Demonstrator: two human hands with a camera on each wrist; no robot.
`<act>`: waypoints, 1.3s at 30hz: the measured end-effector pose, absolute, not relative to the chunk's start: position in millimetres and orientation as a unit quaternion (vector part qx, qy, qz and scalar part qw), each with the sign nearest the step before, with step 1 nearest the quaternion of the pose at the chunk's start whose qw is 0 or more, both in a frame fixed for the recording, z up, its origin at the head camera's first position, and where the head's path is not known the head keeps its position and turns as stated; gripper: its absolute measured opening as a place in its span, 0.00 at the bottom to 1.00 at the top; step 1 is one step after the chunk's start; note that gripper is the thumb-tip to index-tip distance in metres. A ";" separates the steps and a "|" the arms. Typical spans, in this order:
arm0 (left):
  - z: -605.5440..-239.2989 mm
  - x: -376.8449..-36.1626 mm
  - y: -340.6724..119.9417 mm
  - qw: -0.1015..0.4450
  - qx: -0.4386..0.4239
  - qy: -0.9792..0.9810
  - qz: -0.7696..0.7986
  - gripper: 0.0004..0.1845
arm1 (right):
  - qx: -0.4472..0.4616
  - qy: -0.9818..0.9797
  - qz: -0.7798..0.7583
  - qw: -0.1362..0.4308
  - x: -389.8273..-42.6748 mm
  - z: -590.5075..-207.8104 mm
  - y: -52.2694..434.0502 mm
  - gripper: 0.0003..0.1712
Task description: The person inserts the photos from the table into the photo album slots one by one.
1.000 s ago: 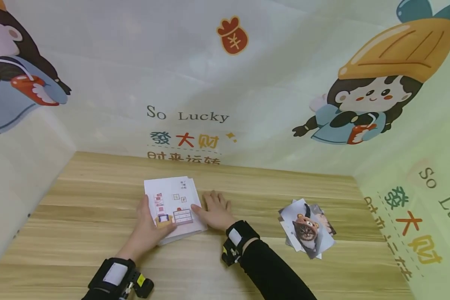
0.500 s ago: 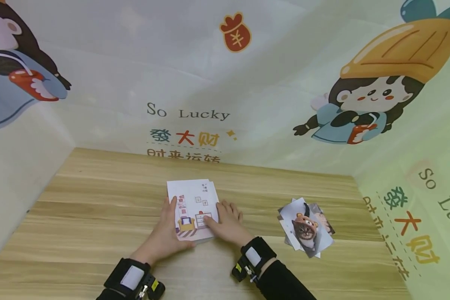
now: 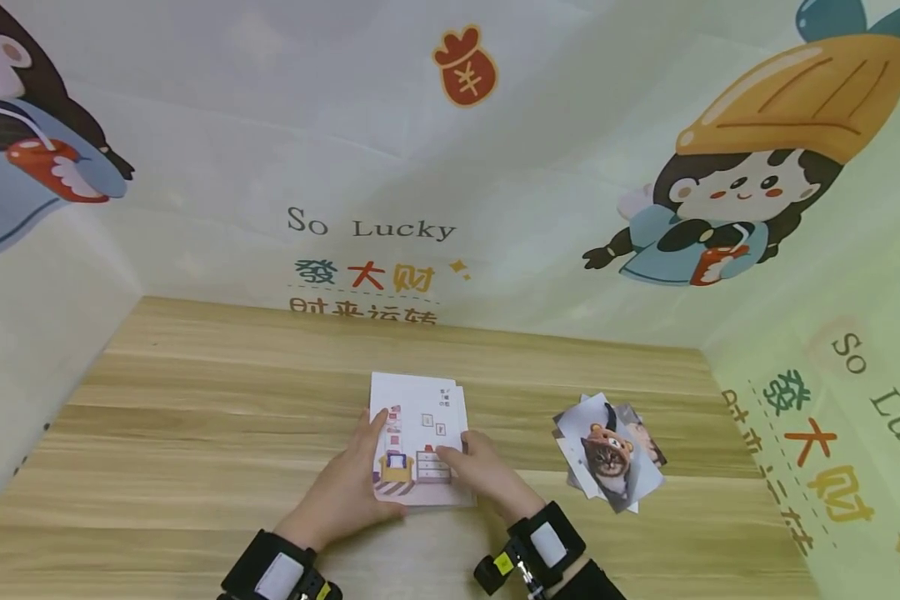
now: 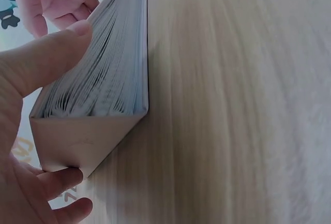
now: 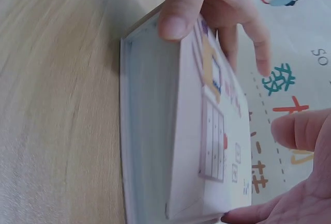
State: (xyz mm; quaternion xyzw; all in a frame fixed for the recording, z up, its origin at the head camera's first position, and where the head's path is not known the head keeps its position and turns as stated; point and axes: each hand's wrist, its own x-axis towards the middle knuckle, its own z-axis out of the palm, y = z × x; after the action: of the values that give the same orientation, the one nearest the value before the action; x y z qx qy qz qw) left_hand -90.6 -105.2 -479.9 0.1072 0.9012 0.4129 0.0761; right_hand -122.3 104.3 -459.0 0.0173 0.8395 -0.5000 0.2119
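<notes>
A thick photo album (image 3: 420,433) with a white cover printed with small furniture drawings lies on the table in the head view. My left hand (image 3: 348,483) grips its spine side, thumb along the cover's left edge and fingers at the spine. In the left wrist view the album's many pages (image 4: 103,63) fan between the covers. My right hand (image 3: 491,475) is at the album's right edge. In the right wrist view, the right thumb (image 5: 300,130) stands off the cover, and a fingertip touches the cover's far corner; the other right fingers are mostly hidden there.
To the right on the wooden table (image 3: 217,400) lies a loose pile of photos (image 3: 607,454), a cat picture on top. A pale printed backdrop (image 3: 375,142) with cartoon figures encloses the back and sides.
The album has slid right and slightly nearer, straightening a little, with my left hand gripping it. My right hand has shifted right and nearer too. The photo pile stays put.
</notes>
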 end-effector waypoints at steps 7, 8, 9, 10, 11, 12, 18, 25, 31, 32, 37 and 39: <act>-478.3 -84.4 -97.6 0.066 0.116 0.906 0.403 0.70 | 0.064 0.814 -0.531 0.226 -114.8 -451.5 110.2 0.37; -478.3 -83.5 -96.7 0.064 0.117 0.905 0.403 0.70 | 0.070 0.812 -0.533 0.226 -114.1 -450.9 111.1 0.37; -478.2 -82.9 -95.9 0.062 0.119 0.905 0.403 0.70 | 0.075 0.811 -0.535 0.225 -113.4 -450.3 112.1 0.37; -478.2 -82.2 -94.9 0.061 0.118 0.905 0.404 0.70 | 0.081 0.809 -0.536 0.226 -112.5 -449.5 113.1 0.38; -477.9 -81.8 -94.3 0.060 0.119 0.905 0.404 0.70 | 0.084 0.810 -0.536 0.224 -111.8 -448.8 114.1 0.38; -477.9 -81.5 -93.7 0.059 0.120 0.905 0.404 0.70 | 0.086 0.809 -0.537 0.224 -111.1 -448.4 115.4 0.38; -477.7 -81.1 -90.7 0.063 0.116 0.911 0.390 0.68 | 0.095 0.798 -0.555 0.213 -106.2 -439.1 118.8 0.40; -470.8 -81.2 -92.0 0.075 0.112 0.922 0.362 0.65 | 0.078 0.775 -0.598 0.189 -101.3 -425.1 117.0 0.35; -466.7 -80.2 -90.6 0.065 0.120 0.923 0.359 0.61 | 0.042 0.748 -0.642 0.161 -97.0 -411.1 110.4 0.35; -466.2 -79.7 -89.8 0.059 0.125 0.923 0.359 0.60 | 0.032 0.742 -0.651 0.158 -96.3 -408.5 108.4 0.35; -462.0 -76.0 -82.9 -0.004 0.169 0.916 0.365 0.50 | -0.021 0.717 -0.677 0.163 -91.5 -397.2 98.0 0.36; -459.1 -74.6 -79.9 -0.043 0.191 0.908 0.370 0.45 | -0.048 0.709 -0.683 0.169 -89.6 -394.3 93.6 0.36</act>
State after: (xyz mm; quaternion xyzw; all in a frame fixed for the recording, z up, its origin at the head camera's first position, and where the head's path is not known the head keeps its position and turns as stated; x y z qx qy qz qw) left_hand -74.6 -79.9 -459.1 0.1911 0.9083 0.3697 -0.0432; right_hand -89.6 93.6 -394.3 -0.0477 0.7092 -0.6828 0.1690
